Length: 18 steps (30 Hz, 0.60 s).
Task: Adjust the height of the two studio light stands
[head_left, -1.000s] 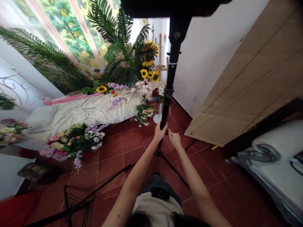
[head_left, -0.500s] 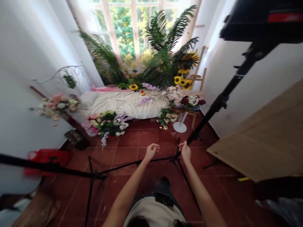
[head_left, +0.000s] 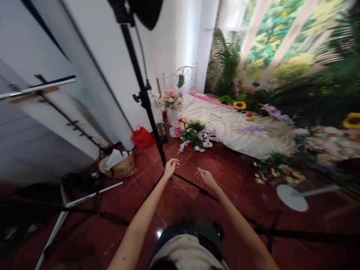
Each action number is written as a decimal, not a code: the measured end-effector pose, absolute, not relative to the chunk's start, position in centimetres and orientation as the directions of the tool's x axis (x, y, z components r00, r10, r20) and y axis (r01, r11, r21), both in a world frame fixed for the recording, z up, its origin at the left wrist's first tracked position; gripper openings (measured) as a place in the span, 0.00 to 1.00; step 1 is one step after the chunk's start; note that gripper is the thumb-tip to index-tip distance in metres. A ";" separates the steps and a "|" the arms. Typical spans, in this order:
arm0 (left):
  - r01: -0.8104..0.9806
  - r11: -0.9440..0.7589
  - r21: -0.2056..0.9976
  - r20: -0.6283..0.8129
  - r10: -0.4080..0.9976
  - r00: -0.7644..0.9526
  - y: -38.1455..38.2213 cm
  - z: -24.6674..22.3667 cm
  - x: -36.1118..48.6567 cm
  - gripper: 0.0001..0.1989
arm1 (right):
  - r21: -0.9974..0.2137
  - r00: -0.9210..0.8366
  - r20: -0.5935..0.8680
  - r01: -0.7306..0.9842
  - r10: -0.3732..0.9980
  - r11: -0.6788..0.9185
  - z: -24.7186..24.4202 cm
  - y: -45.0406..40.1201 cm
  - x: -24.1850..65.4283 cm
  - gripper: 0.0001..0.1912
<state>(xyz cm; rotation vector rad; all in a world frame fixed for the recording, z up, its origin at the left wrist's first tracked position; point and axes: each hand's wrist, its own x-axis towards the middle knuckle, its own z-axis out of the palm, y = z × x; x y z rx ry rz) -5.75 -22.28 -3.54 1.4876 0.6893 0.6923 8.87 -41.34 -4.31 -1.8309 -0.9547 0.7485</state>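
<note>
On the red tiled floor [head_left: 230, 172], a black light stand [head_left: 152, 120] before two bare hands.
Its long axis rises, slanting up and left from here, to a dark lamp head [head_left: 147, 13]; over past it a woven basket [head_left: 126, 167] holds something white [head_left: 114, 159], and a red bag [head_left: 143, 137] keeps its contents hidden. The left hand [head_left: 171, 167] is near the stand's foot, the right hand [head_left: 206, 177] farther off, each grip loose, fingers apart.
</note>
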 end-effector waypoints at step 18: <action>-0.029 -0.187 0.982 0.189 0.955 0.229 -10.7 1.2 -11.1 0.11 | -0.853 0.343 -0.347 0.271 0.873 -0.446 0.6 -13.2 8.0 0.23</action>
